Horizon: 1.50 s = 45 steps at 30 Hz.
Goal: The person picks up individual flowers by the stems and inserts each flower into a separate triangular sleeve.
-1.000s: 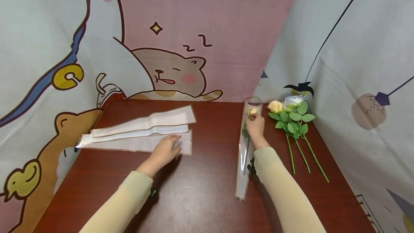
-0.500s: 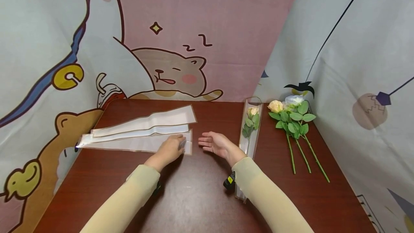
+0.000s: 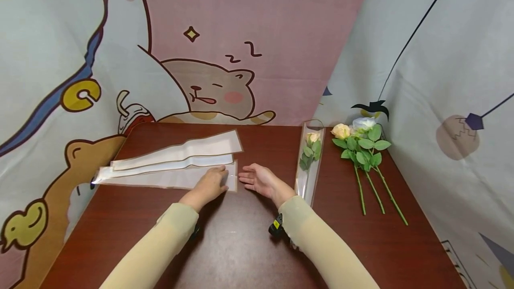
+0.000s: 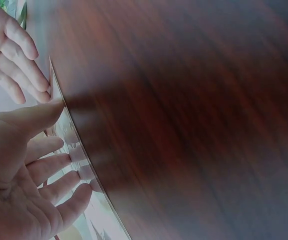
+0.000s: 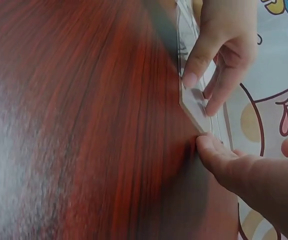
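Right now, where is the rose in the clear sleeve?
In the head view, the sleeved rose lies right of centre on the table, between the right hand and the loose flowers.

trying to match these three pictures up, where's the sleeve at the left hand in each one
Head: the sleeve lies left of centre, lowest in the picture of the three there.
Left wrist: the sleeve is a strip slanting down the left side, partly covered.
Right wrist: the sleeve runs right of centre, upper half.
Shared landmark: the left hand.
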{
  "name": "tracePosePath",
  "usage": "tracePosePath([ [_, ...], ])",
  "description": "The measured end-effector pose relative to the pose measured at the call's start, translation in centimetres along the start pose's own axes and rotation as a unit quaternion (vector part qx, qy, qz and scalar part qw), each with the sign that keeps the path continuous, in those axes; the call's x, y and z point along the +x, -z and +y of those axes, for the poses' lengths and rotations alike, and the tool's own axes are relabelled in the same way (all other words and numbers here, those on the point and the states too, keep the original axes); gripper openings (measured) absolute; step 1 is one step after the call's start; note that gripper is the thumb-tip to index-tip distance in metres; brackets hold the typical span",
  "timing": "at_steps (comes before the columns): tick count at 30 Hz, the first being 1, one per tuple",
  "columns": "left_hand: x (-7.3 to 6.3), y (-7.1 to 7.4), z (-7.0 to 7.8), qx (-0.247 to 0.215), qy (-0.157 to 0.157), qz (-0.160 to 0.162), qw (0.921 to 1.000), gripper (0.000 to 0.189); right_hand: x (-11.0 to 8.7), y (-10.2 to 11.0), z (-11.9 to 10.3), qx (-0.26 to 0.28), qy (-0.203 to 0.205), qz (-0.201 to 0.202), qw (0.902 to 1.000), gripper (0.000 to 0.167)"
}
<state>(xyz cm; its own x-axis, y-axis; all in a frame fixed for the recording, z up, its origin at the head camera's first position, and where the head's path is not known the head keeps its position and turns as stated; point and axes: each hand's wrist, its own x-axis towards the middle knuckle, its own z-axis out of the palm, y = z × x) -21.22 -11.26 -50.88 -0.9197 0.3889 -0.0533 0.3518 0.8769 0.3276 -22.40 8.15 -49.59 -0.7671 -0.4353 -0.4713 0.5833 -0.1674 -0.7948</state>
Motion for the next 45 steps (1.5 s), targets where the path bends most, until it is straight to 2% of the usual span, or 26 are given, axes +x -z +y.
tracePosePath([
  [9, 0.2, -0.2, -0.2, 0.005, -0.008, 0.018, 0.9998, 0.055, 0.6, -1.1, 0.5, -0.011, 0.004, 0.013, 0.9998, 0.053],
  [14, 0.2, -0.4, -0.2, 0.009, -0.011, 0.028, 0.9995, 0.053, 1.0, -1.3, 0.8, 0.003, 0.009, 0.034, 0.9994, 0.053],
  [21, 0.3, -0.4, -0.3, -0.002, -0.006, 0.026, 0.9996, 0.053, 1.4, -1.8, 1.2, 0.035, 0.025, 0.051, 0.9978, 0.053],
  [29, 0.1, -0.3, -0.4, -0.023, -0.003, 0.023, 0.9995, 0.052, 1.7, -1.7, 1.7, -0.02, 0.023, 0.088, 0.9957, 0.045],
  [33, 0.1, -0.2, -0.1, -0.038, -0.008, 0.019, 0.9991, 0.05, 1.7, -1.6, 1.7, -0.033, 0.023, 0.078, 0.9962, 0.044],
  [39, 0.0, -0.1, 0.6, -0.087, -0.007, 0.029, 0.9958, 0.039, 1.7, -1.5, 1.9, -0.041, 0.022, 0.06, 0.9971, 0.044],
  [45, -0.3, 0.0, 0.9, -0.107, -0.026, 0.045, 0.993, 0.038, 1.7, -1.6, 2.3, -0.055, 0.026, 0.069, 0.9957, 0.039],
])
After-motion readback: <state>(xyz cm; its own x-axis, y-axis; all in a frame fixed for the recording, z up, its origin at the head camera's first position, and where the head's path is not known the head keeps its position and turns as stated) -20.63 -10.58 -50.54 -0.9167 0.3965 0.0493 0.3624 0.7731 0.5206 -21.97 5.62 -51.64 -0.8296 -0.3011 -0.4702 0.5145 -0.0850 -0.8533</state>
